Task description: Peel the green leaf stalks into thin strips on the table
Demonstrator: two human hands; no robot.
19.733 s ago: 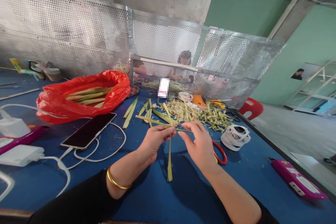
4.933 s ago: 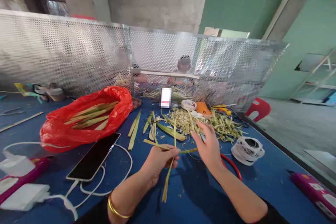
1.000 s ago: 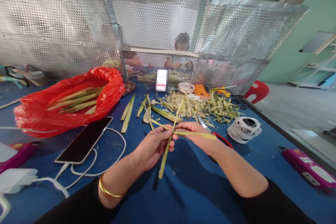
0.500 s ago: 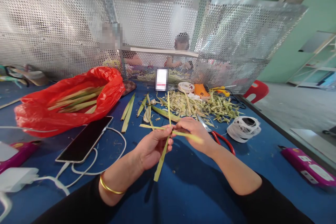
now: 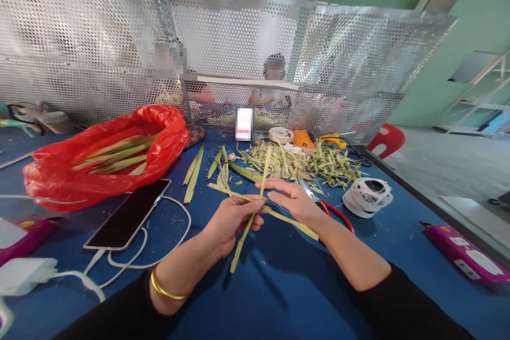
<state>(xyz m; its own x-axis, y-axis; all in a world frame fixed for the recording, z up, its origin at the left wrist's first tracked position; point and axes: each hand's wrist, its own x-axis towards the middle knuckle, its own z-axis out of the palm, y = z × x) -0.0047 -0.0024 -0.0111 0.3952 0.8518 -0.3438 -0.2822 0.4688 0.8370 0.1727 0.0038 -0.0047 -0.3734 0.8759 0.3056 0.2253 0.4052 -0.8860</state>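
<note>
Over the blue table (image 5: 279, 297) my left hand (image 5: 231, 220) pinches two crossed green leaf strips (image 5: 244, 231) where they meet. One strip runs up and down, the other slants down to the right. My right hand (image 5: 295, 202) lies by the crossing with fingers stretched out, touching the slanting strip. A gold bangle (image 5: 163, 289) circles my left wrist.
A red bag (image 5: 59, 175) of leaf stalks lies at left beside a phone (image 5: 127, 215) on a white cable. Leaf scraps (image 5: 311, 162), red-handled scissors (image 5: 330, 207), a white cord coil (image 5: 368, 196) and a pink case (image 5: 466, 260) lie right. Other people sit behind a perforated metal screen (image 5: 99, 53).
My right hand has opened and let the slanting strip swing down to the right. The upright strip has tilted slightly. My left hand stays pinched on the crossing.
</note>
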